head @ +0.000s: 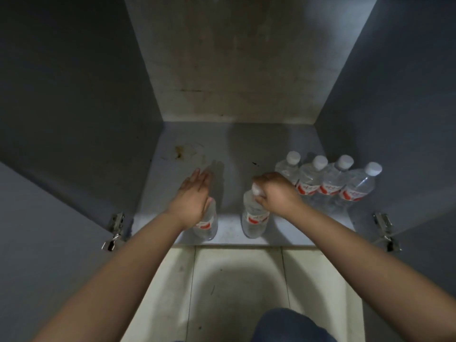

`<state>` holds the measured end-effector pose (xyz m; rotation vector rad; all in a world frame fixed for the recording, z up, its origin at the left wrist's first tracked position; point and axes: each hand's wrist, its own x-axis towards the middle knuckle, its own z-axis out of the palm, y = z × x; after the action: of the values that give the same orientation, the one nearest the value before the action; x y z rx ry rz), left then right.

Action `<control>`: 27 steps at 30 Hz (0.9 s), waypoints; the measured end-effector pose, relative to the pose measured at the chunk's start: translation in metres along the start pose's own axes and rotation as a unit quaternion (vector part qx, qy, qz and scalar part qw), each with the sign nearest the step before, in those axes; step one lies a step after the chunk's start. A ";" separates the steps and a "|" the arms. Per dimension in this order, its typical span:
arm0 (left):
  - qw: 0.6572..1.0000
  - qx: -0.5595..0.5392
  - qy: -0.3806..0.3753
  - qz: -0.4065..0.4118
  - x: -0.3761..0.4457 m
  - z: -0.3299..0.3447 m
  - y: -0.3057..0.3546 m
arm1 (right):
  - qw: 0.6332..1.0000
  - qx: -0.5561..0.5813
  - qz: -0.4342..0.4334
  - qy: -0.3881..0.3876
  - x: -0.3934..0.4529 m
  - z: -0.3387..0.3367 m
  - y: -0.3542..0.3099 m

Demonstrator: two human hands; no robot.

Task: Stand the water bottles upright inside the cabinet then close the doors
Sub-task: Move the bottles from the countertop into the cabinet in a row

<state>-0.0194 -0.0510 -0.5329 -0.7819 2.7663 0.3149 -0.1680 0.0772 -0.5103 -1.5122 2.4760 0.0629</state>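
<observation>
- Standing bottles up inside the cabinet (246, 141) was the step in hand, we judged; both doors hung wide.
- Our right hand (276, 193) had its grip closed round the neck of the middle bottle (254, 215), upright near the front edge.
- Our left hand (192, 196) lay flat, grip wide and holding nothing, above the left bottle (206, 224), which also stood upright.
- Four bottles (328, 183) stood in a touching row at the right.
- Next, we judged, both hands needed to let go, withdraw and swing the doors shut.
</observation>
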 end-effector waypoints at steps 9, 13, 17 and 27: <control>1.000 -0.006 0.002 -0.013 -0.002 0.003 -0.002 | 0.994 -0.063 0.074 0.053 0.055 -0.013 0.005; 1.000 -0.002 -0.002 -0.014 -0.001 0.001 0.001 | 0.991 -0.061 0.108 0.050 0.065 -0.020 0.014; 1.000 0.003 -0.003 -0.014 0.000 0.001 0.001 | 0.990 -0.047 0.128 0.030 0.064 -0.021 0.023; 0.999 0.028 -0.032 -0.007 -0.003 -0.006 0.001 | 0.992 -0.085 0.091 0.034 0.058 -0.014 0.025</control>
<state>-0.0183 -0.0497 -0.5262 -0.7638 2.6961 0.2551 -0.2183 0.0359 -0.5124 -1.3663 2.7181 0.2650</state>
